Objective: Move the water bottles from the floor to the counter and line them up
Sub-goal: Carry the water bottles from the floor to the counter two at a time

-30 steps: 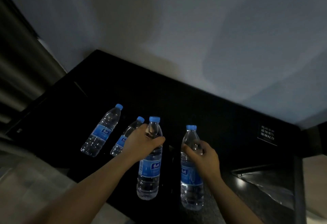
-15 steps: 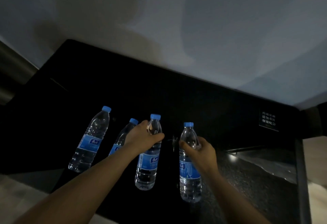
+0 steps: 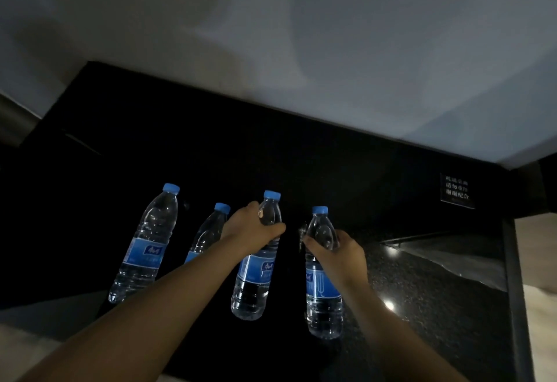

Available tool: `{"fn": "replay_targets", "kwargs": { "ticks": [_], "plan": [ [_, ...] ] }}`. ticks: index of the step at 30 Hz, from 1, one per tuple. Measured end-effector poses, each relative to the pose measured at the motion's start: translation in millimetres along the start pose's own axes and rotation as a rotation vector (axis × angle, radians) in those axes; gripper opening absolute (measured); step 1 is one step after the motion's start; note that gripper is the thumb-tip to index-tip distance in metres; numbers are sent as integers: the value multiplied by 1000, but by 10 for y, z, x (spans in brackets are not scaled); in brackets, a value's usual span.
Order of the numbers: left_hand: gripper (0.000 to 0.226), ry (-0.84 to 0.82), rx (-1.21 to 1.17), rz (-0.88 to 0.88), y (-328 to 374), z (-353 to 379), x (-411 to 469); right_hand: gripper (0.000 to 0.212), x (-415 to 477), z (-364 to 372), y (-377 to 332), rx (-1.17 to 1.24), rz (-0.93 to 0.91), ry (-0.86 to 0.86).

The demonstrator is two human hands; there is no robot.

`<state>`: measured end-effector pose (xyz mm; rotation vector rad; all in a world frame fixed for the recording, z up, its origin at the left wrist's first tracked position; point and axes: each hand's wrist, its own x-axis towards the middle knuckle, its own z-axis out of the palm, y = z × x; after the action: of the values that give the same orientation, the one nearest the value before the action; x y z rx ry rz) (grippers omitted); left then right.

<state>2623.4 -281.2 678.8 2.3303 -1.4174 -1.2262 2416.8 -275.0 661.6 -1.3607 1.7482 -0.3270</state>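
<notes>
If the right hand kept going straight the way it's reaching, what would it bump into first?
The right hand already grips a bottle. Beyond that, only dark counter and probably the wall behind it.

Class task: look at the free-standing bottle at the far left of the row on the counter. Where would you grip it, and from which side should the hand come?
Probably grip the far-left bottle around its upper body just above the blue label, where it narrows. Come from its left, open side: the next bottle and the left hand crowd its right. It stands upright on the counter, so a sideways wrap suits it.
</notes>
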Motion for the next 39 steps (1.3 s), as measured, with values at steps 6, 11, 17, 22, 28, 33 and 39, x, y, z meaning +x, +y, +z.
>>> {"fn": "replay_targets", "kwargs": {
  "ticks": [6,11,17,22,28,33,39],
  "plan": [
    [58,-24,77,-45,36,17,107,45,77,32,113,-88,22,30],
    [66,-17,83,-91,47,51,176,45,118,38,185,-136,20,25],
    [64,-4,69,-111,62,78,175,66,130,52,163,-198,51,12],
    [67,-20,5,-115,51,39,140,69,81,42,119,-273,61,12],
    [66,-19,2,-100,66,34,21,67,-5,-17,125,-234,63,-41],
    [64,-5,41,-34,106,-53,-152,61,-159,-162,106,-279,24,-40],
    [66,-64,133,179,160,-315,-494,68,-434,-442,-15,-488,-155,-11]
  ]
}}
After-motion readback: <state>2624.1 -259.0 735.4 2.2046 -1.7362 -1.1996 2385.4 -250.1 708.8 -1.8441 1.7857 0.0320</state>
